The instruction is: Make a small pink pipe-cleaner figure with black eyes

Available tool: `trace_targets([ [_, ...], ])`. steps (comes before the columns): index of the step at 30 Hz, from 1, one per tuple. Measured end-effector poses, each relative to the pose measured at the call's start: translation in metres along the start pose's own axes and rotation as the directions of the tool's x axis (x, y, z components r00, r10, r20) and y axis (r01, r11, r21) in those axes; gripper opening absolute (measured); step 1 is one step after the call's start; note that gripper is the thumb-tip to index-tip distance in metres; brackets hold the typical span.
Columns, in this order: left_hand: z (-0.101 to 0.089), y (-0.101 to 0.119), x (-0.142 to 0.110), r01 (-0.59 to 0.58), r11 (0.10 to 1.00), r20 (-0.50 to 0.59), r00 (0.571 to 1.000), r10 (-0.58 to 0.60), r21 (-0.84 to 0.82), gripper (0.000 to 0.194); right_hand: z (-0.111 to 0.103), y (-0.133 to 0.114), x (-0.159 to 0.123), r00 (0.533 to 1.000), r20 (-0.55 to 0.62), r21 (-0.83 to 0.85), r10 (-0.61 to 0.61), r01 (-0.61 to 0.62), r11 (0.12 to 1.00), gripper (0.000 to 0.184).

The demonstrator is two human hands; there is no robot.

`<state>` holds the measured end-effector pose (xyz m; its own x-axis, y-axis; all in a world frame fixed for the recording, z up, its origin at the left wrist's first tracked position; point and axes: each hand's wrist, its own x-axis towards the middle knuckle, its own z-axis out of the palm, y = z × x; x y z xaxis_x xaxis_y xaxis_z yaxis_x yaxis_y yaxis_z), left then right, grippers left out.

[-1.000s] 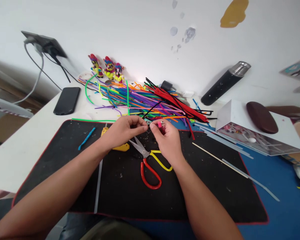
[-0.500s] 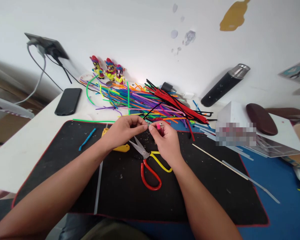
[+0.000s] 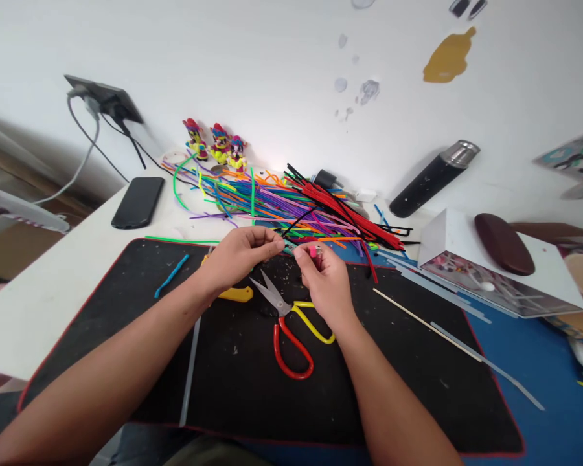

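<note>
My left hand (image 3: 245, 255) is closed in a pinch, thumb against fingertips, at the far part of the black mat; what lies between them is too small to make out. Just to its right, my right hand (image 3: 326, 275) is curled around a small pink-and-white piece (image 3: 315, 251), most of it hidden by the fingers. A bit of teal shows between the two hands. Below them, scissors (image 3: 282, 310) with one red and one yellow handle lie with blades apart. A yellow-handled tool (image 3: 236, 294) is partly covered by my left wrist.
A black mat (image 3: 252, 388) covers the desk front. Behind it lies a heap of coloured pipe cleaners (image 3: 282, 200), with several small figures (image 3: 218, 144) beyond. Around stand or lie a phone (image 3: 138, 202), a black flask (image 3: 430, 181), a white box (image 3: 554, 272), glue sticks (image 3: 442, 285) and a wooden stick (image 3: 425, 323).
My hands have drawn slightly apart, the left a little leftward, and teal shows between them. The whole view has shifted, so the surroundings appear lower. The scissors stay where they lay.
</note>
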<state>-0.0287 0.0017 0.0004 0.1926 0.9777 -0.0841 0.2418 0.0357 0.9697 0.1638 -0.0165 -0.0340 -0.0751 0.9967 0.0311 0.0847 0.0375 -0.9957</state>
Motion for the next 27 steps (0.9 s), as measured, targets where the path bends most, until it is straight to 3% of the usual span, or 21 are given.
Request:
trace_targets([
  [11, 0.005, 0.000, 0.002, 0.122, 0.978, 0.097, 0.989, -0.107, -0.167, 0.035, 0.001, -0.007, -0.002, 0.998, -0.010, -0.050, -0.057, 0.057, 0.997, 0.024],
  [27, 0.004, 0.005, 0.000, 0.225, 0.941, 0.194, 0.965, -0.178, -0.254, 0.042, 0.001, -0.011, -0.005, 0.993, 0.025, -0.093, -0.112, 0.114, 0.989, 0.021],
])
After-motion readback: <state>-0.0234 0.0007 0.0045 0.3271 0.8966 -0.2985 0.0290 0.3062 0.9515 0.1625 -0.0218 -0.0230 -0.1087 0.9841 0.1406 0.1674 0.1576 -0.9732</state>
